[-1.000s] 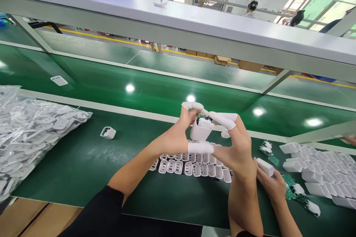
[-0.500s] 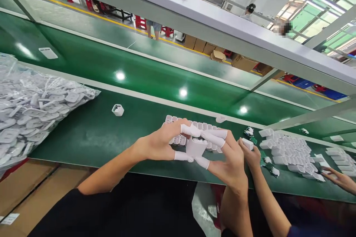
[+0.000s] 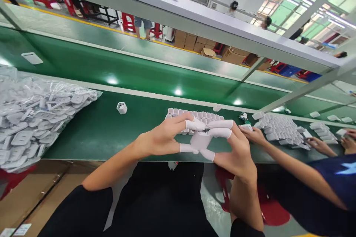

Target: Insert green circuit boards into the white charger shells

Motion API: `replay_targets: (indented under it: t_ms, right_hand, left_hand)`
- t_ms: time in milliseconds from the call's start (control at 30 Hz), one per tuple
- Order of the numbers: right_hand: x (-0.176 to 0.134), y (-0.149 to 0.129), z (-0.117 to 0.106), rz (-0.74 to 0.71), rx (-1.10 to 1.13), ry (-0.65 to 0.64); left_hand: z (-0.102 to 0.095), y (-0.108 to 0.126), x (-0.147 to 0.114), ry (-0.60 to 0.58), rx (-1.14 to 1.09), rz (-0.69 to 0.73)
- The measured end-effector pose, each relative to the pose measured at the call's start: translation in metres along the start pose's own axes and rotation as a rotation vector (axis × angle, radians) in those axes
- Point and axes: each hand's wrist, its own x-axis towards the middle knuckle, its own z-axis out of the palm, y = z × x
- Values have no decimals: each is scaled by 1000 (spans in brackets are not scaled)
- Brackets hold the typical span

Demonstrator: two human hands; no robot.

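Observation:
Between my hands is a small white plastic housing (image 3: 199, 141), held up over the near side of the green bench. My left hand (image 3: 164, 135) pinches it from the left, with white covers on the thumb and finger. From the right, my right hand (image 3: 236, 148) grips it too, its thumb low and two covered fingers across the top. The fingers partly hide the housing's upper opening and whatever sits in it. Just behind my hands, rows of white housings (image 3: 204, 114) stand packed together on the bench.
A clear bag of flat white covers (image 3: 25, 133) lies at left. One white housing (image 3: 121, 107) with parts inside stands apart. To the right, a co-worker's hand (image 3: 257, 136) holds a white piece, near circuit boards (image 3: 244, 117) and a housing pile (image 3: 280, 129). A shelf beam (image 3: 194, 18) crosses above.
The view has shifted, so the bench sits more level. Both my hands still hold the housing, its top now more covered by my fingers. The co-worker's arm reaches in from farther right.

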Motion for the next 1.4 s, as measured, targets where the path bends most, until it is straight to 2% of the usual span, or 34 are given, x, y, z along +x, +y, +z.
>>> replay_targets:
  t_ms: [133, 300, 400, 500, 600, 767, 867, 967, 1067, 1233, 1300, 1400]
  right_hand:
    - [6, 15, -4, 156, 141, 45]
    - [10, 54, 0, 395, 501, 235]
    - [15, 80, 3, 425, 632, 277]
    - [29, 100, 3, 399, 626, 256]
    - [49, 112, 7, 435, 581, 258]
    - [79, 125, 30, 477, 517, 291]
    - [84, 133, 43, 481, 495, 318]
    - [86, 141, 50, 498, 482, 291]
    - [89, 146, 57, 461, 445, 294]
    - [92, 154, 67, 406, 352, 340]
    - [91, 156, 67, 399, 378, 351]
    - [90, 155, 68, 455, 471, 301]
  left_hand:
    - [11, -22, 12, 55, -206, -64]
    - [33, -50, 34, 174, -640, -416]
    - [45, -64, 48, 284, -783, -534]
    - [51, -78, 58, 379, -840, -605]
    - [53, -91, 64, 514, -848, -593]
    - [57, -106, 66, 755, -843, -634]
    - [64, -110, 68, 836, -904, -694]
    - [69, -111, 70, 892, -968, -728]
    - [72, -113, 70, 921, -1020, -740]
    - [72, -121, 68, 905, -1036, -726]
    - [61, -127, 69, 879, -1002, -696]
    - [28, -136, 72, 691, -944, -706]
